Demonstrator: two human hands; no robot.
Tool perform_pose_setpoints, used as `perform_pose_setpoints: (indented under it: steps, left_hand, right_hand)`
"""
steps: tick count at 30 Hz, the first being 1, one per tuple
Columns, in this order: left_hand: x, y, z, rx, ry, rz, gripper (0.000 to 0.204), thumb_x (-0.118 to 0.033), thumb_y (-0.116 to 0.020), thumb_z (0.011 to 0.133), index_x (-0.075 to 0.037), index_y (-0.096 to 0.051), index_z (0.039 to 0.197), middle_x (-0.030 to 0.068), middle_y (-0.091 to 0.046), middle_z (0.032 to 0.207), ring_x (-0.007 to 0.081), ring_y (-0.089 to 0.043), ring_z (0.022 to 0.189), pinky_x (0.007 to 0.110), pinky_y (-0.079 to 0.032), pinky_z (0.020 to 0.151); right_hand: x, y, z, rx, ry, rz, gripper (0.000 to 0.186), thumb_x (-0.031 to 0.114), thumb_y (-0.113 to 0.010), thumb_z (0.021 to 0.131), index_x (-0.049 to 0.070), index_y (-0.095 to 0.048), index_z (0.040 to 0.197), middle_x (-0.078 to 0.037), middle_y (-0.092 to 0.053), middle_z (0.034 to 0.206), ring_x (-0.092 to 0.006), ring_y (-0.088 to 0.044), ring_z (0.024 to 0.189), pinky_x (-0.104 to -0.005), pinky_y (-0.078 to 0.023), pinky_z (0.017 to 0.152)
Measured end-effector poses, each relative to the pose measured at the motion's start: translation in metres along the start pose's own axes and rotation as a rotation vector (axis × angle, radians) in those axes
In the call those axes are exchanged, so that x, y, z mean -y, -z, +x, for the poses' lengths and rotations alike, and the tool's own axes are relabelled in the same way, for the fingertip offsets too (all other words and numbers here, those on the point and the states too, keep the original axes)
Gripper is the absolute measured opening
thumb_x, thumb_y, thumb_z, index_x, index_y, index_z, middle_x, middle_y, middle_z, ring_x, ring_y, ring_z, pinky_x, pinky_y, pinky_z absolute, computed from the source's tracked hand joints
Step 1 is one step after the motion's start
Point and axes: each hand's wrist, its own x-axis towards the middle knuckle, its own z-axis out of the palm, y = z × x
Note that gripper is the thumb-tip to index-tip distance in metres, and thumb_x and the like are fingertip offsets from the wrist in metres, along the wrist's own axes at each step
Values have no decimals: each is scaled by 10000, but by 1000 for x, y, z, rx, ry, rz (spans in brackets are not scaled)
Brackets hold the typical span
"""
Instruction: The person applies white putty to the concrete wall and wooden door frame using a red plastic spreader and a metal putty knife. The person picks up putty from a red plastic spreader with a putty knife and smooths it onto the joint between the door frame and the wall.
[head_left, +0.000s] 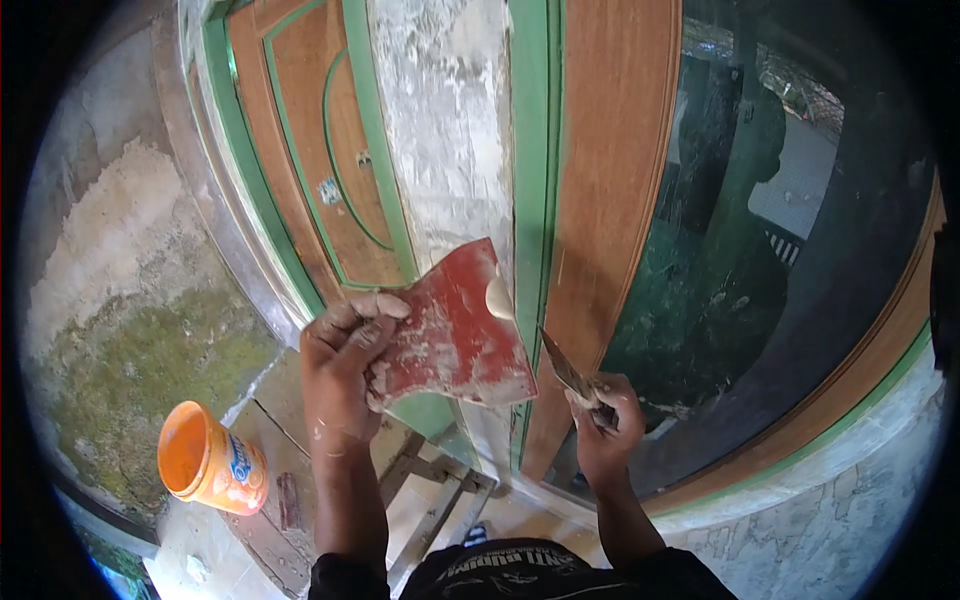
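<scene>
My left hand (345,360) grips the left edge of a thin, slightly curved red sheet (445,335) smeared with pale, dried filler. At the sheet's right edge clings a small lump of creamy white putty (500,298). In my right hand (612,425) is a putty knife (562,366), its blade pointing up and left, just right of the sheet. Whether blade and sheet touch, I cannot tell. Whitish residue coats the fingers of my left hand. Behind the sheet rises a narrow wall strip (445,130) patched white and grey.
An orange bucket (245,475) stands at the lower left on wooden boards (262,545), beside a small dark reddish block (289,502). A brown door with green trim (310,120) is at the upper left. To the right, a wooden frame (610,150) borders dark reflective glass (690,300).
</scene>
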Motion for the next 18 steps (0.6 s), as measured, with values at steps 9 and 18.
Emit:
perform_pose_setpoints:
  steps: [9, 18]
  left_hand:
    - [-92, -2, 83, 563, -200, -163, 484, -36, -477, 749, 172, -411, 1181, 265, -565, 1065, 291, -626, 949, 344, -554, 815]
    - [-119, -34, 155, 342, -240, 12, 269, -267, -475, 946, -11, -541, 903, 46, -590, 710, 71, -470, 524, 190, -394, 452]
  right_hand:
    - [9, 3, -3, -30, -123, 193, 315, -97, -687, 717, 26, -467, 905, -100, -554, 923, -111, -525, 788, -237, -435, 669]
    - [16, 15, 0, -154, -232, 138, 257, -5, -738, 704, 13, -526, 848, -105, -594, 876, -131, -571, 776, -256, -457, 674]
